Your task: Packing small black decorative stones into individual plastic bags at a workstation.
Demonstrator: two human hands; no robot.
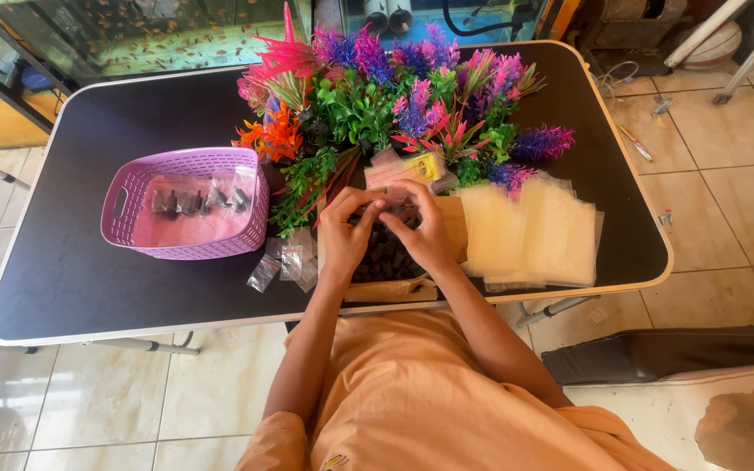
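My left hand (344, 235) and my right hand (423, 228) meet above an open cardboard box (451, 228) filled with small dark pieces (384, 260). Between the fingertips of both hands I pinch a small clear plastic bag (387, 201); what it contains is too small to tell. A heap of colourful artificial plants (394, 105) lies just beyond my hands. To the left, a few small filled clear bags (285, 262) rest on the black table (71, 270).
A pink woven plastic basket (124, 228) at the left holds several bagged dark pieces. A stack of empty clear bags (530, 234) lies right of the box. Fish tanks stand behind the table. The tiled floor at right has scattered small items.
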